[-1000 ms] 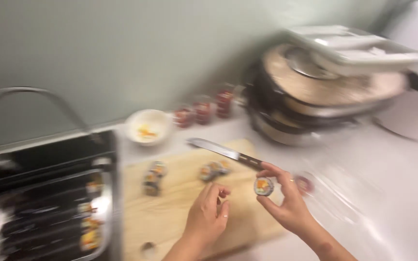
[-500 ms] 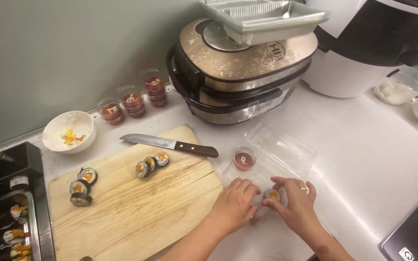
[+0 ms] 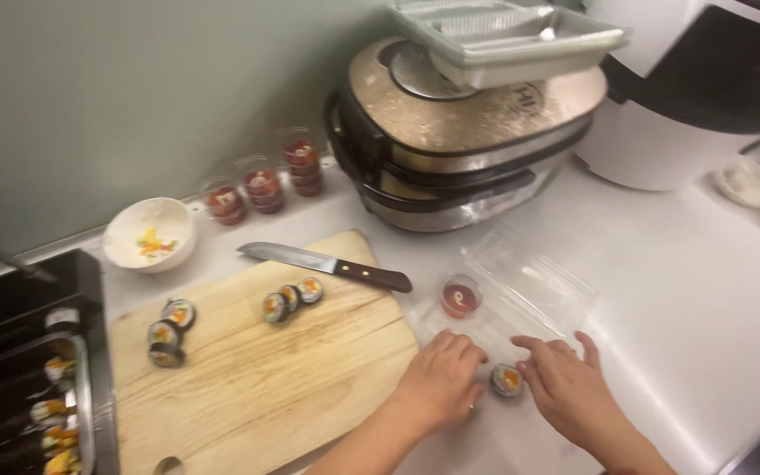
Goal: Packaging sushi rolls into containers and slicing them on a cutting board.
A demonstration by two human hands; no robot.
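One head-worn view looked steeply down, close over the counter (image 3: 661, 290), facing the wall at 12 o'clock, board (image 3: 266, 369) toward 9, both hands at 6.

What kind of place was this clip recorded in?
Most likely a kitchen counter, perhaps a home one. A wooden cutting board carries sliced rice rolls and a knife, and a round countertop cooker stands behind. Both hands touch a roll piece.

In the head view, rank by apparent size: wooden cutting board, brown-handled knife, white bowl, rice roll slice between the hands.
1. Wooden cutting board
2. Brown-handled knife
3. White bowl, shorter than the knife though wider
4. Rice roll slice between the hands, smallest though nearest the camera
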